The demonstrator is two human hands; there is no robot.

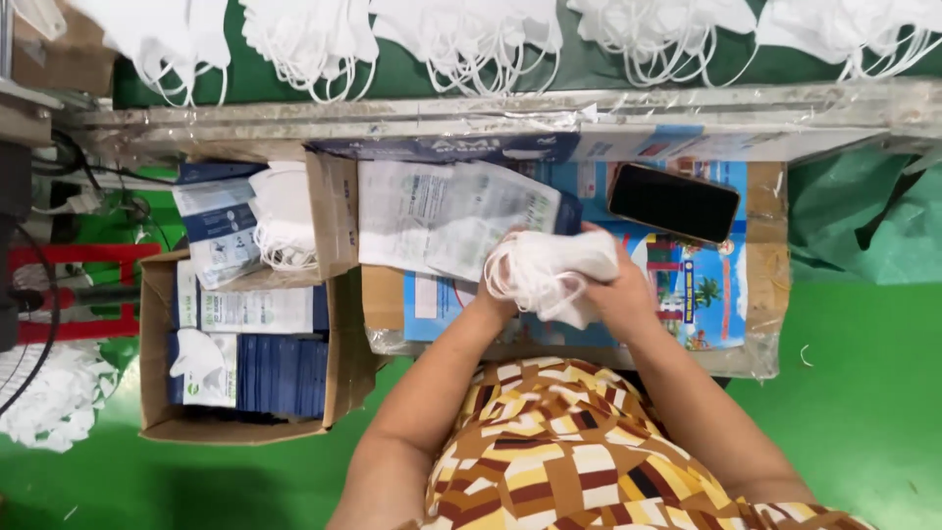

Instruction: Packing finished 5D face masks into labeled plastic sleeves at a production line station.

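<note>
White mask stack (pixel 549 270), seemingly crosswise

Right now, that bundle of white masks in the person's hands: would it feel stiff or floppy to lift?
Probably floppy: the stack of white masks bulges and folds between the left hand and right hand. Likely light, since it is thin fabric. Its loose ear loops dangle, so they could snag or tangle.

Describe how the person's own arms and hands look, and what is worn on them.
Both arms are bare from the upper arm down; no sleeve reaches the forearms. The left hand and the right hand have no gloves, and I can see no watch, bracelet or ring. The person wears a garment with a blocky pattern of brown, yellow, white and dark red.
</note>
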